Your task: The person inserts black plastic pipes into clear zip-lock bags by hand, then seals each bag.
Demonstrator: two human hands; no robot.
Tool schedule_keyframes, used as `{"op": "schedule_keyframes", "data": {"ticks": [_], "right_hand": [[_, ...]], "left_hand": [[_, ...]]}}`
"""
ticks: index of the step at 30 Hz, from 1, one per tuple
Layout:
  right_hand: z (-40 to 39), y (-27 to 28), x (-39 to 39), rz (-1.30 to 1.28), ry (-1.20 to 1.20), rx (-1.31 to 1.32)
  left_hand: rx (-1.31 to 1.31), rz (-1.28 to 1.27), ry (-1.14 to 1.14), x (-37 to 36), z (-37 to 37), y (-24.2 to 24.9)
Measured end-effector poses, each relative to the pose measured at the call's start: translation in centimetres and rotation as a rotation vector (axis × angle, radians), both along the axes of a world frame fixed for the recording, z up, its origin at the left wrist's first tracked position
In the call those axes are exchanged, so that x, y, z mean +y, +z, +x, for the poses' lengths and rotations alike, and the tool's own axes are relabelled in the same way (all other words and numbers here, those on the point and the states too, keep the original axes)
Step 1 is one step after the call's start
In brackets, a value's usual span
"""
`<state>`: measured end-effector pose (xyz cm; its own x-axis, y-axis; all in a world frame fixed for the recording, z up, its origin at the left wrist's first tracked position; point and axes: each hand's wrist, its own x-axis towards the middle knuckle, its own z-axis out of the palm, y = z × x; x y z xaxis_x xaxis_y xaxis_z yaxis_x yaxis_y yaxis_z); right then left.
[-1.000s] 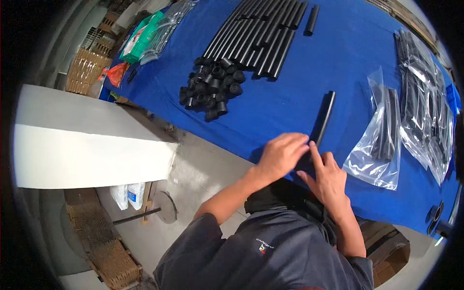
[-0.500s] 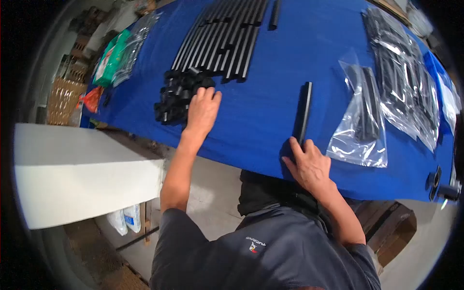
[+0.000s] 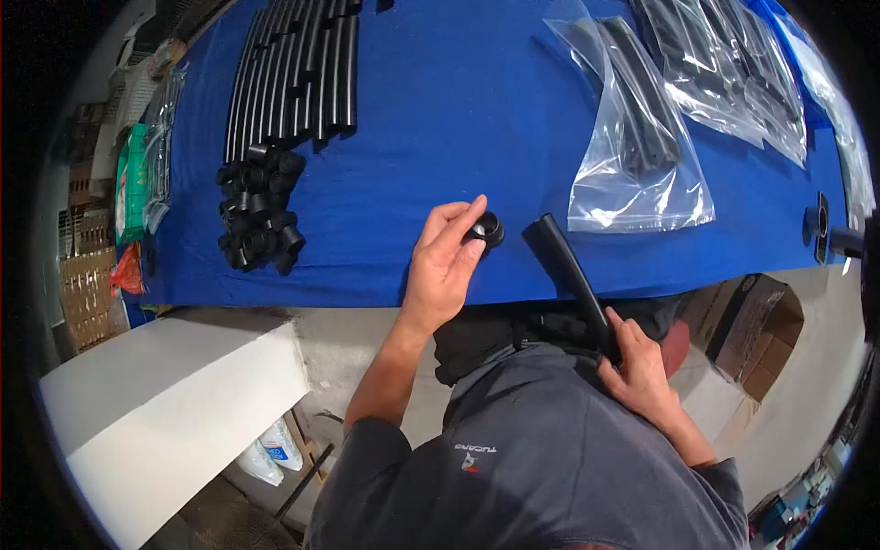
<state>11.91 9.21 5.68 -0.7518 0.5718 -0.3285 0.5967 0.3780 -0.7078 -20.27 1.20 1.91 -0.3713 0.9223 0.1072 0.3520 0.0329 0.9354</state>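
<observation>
My left hand [image 3: 443, 266] pinches a small black ring-shaped cap [image 3: 486, 230] between thumb and fingers, its round opening showing. Wrapped round the lower end of a black tube [image 3: 570, 275] is my right hand [image 3: 639, 365]. The tube tilts up and left, its upper end a short way right of the cap and apart from it. A pile of similar black caps [image 3: 259, 209] lies on the blue cloth at the left. Just behind that pile, several black tubes [image 3: 293, 87] lie side by side.
Clear plastic bags with black tubes [image 3: 642, 119] lie at the right of the blue-covered table [image 3: 440, 119]. A green packet [image 3: 131, 183] is at the left edge. A white surface [image 3: 183, 394] stands below left, and an open cardboard box [image 3: 765, 344] sits on the floor at right.
My left hand has left the pile and moved right, now with a cap. My right hand has lifted the tube off the cloth and drawn it toward my body. The view has shifted.
</observation>
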Motion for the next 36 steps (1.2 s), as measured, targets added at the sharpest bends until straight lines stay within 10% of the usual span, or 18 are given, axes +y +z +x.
{"op": "schedule_keyframes", "data": {"ticks": [6, 12, 16, 27, 35, 36], "right_hand": [[0.2, -3.6, 0.6, -0.051, 0.005, -0.003], [-0.7, -7.4, 1.3, -0.082, 0.062, 0.185], [-2.0, -6.7, 1.6, -0.203, 0.114, 0.274], [-7.4, -8.5, -0.5, -0.421, 0.517, 0.270], [-1.5, -2.7, 2.2, -0.857, -0.178, 0.627], [-1.3, -0.8, 2.7, -0.855, -0.296, 0.667]], "left_hand": [[0.618, 0.025, 0.017, 0.5, 0.5, -0.4], [0.681, 0.104, 0.194, -0.5, 1.7, 1.1], [-0.277, 0.007, -0.067, -1.0, 8.1, 4.4], [-0.294, 0.034, 0.049, -1.9, 9.4, 3.8], [-0.376, 0.057, 0.266, -3.9, 3.7, 4.1], [-0.077, 0.054, 0.214, -3.3, 2.9, 3.8]]}}
